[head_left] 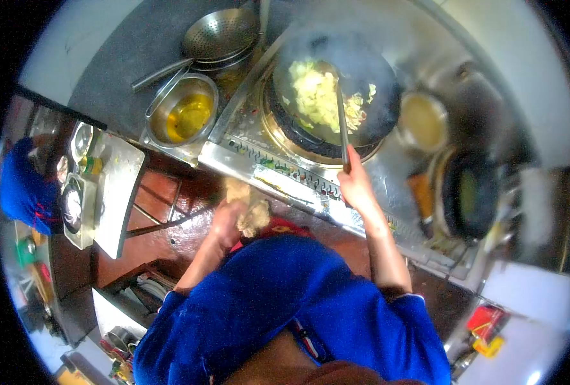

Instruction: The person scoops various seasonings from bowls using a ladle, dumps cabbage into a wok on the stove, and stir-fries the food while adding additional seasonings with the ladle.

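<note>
From my remote seat, the largest thing I see is the steel stove (384,186), which spans the upper middle and right of the head view. On it sits the big dark wok (371,67), with pale vapour over its far side. To the right of the wok I make out a dark pan (474,196), blurred, and nearer the wok a round container (424,122) of yellowish contents. Left of the stove, a perforated strainer (224,35) rests on top of other round metalware, its handle pointing down and left. Just below it stands a metal bowl (162,115) with clear yellow liquid (190,119) inside. At the far left edge I see another person (18,186) in blue, beside a light worktop (118,192). The chopped, pale yellow-green food (317,96) lies inside the wok, mostly heaped left of the utensil, with smaller bits to its right. My right hand (357,179) is closed around the handle of the long utensil (342,119), whose far end reaches into the food. Low beside the stove's front edge, my left hand (226,221) grips a bunched tan cloth (253,217); I cannot tell how each finger lies on it
</note>
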A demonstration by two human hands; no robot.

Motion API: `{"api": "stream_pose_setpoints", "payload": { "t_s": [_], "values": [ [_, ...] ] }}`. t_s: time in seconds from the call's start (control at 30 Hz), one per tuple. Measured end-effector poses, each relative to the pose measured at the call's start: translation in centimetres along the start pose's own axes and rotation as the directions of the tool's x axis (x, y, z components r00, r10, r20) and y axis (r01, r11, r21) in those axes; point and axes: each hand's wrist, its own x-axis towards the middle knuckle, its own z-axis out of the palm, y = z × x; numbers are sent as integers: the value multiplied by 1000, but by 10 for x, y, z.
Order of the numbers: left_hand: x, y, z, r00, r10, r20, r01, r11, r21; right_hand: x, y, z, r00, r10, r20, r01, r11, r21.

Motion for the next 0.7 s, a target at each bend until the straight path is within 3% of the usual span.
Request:
{"api": "stream_pose_setpoints", "payload": {
  "t_s": [0.03,0.1,0.2,0.33,0.37,0.4,0.47,0.5,0.53,0.57,0.63,0.67,0.7],
  "values": [
    [4,-3,-3,996,67,56,-72,994,85,-21,2,-7,998,-58,-3,58,996,-65],
    [2,0,-2,979,150,138,-163,983,88,-52,-1,-11,997,-55,49,56,998,-30],
    [-10,11,7,959,207,196,-208,978,-17,-65,-1,-7,975,61,212,-111,967,231],
    [-6,6,12,962,182,205,-182,983,-20,-10,16,-27,995,93,21,-95,987,129],
    [-11,11,14,971,160,176,-170,985,41,-2,5,-39,988,153,14,-153,988,4],
    [-18,19,17,980,138,146,-153,983,101,31,52,-37,974,-197,-112,168,959,-228],
    [-29,28,23,994,87,72,-99,978,183,50,14,-43,979,-146,-142,93,940,-329],
    [-30,25,22,971,214,106,-238,914,329,70,21,-39,954,-245,-175,159,903,-398],
    [-30,23,22,931,337,139,-362,809,463,86,20,-34,958,-245,-147,153,875,-460],
    [-27,16,13,783,535,316,-594,495,634,94,17,-27,963,-243,-118,149,842,-518],
    [-34,27,20,772,561,299,-632,631,449,79,3,-15,998,-66,-8,54,877,-477],
    [-40,32,34,928,338,155,-346,938,22,69,21,-11,982,-187,25,174,847,-502],
    [-37,28,34,933,330,143,-331,943,-17,55,41,-7,957,-286,52,270,806,-527]
  ]
}}
